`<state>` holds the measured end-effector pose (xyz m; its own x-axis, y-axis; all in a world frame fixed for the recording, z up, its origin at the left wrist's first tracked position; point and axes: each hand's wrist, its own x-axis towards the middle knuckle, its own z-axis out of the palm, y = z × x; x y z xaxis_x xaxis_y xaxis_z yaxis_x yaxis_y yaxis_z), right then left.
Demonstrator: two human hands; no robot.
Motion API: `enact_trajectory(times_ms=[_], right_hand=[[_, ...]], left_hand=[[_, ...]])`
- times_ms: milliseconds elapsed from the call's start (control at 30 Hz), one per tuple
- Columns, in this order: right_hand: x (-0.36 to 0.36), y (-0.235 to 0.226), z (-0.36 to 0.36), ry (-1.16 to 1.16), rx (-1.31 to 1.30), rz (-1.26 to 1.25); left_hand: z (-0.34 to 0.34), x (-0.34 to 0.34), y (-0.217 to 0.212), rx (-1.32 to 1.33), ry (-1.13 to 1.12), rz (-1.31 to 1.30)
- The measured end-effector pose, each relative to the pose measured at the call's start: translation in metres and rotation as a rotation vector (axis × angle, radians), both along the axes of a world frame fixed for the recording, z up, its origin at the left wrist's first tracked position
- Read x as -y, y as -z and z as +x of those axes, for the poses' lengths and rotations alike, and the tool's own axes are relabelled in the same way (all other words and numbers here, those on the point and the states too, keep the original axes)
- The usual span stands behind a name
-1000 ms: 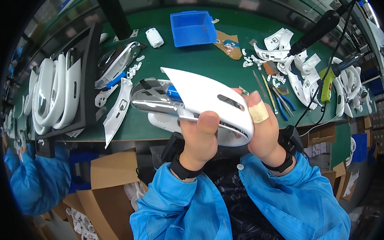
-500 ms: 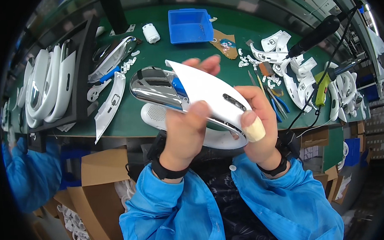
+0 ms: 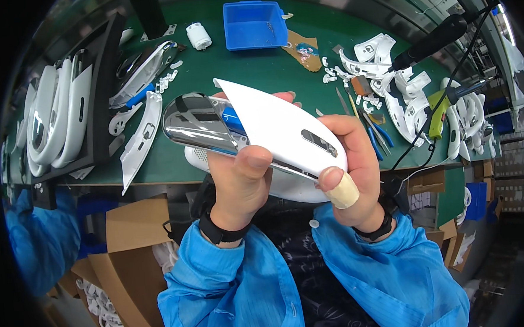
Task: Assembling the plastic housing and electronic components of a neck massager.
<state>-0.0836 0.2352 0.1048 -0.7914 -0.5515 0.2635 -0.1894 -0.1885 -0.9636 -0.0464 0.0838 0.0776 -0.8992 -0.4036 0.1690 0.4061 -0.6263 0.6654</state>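
Between my two hands is a white plastic device housing (image 3: 271, 118) with a dark oval slot near its right end. A shiny chrome-like cover (image 3: 197, 122) shows at its left end, and a blue cylindrical part (image 3: 232, 120) peeks out from inside. My left hand (image 3: 238, 170) grips the lower left edge, thumb on the seam and fingers behind. With a pale wrap on its thumb, my right hand (image 3: 357, 164) closes around the right end. Beneath the housing, a white curved part with a perforated patch (image 3: 196, 158) is partly hidden.
A black rack (image 3: 102, 112) at left holds several white housings. Loose white shells (image 3: 142, 140) lie beside it. Toward the back stands a blue bin (image 3: 255, 25). Pliers (image 3: 379, 131), a black screwdriver (image 3: 433, 42), a green-yellow tool (image 3: 440, 115) and white pieces crowd the right.
The housing and both hands have shifted slightly left. My left fingers, raised behind the housing before, now rest against its back, and the left thumb presses on the seam.
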Motion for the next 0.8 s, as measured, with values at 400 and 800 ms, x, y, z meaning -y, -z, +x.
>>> enact_trajectory(times_ms=[400, 800], right_hand=[[-0.002, 0.001, -0.002, 0.028, -0.203, 0.100], [-0.006, -0.007, -0.009, 0.017, -0.308, 0.228]], left_hand=[[-0.001, -0.001, -0.003, 0.093, -0.022, -0.122], [-0.002, 0.002, -0.006, -0.011, 0.035, -0.074]])
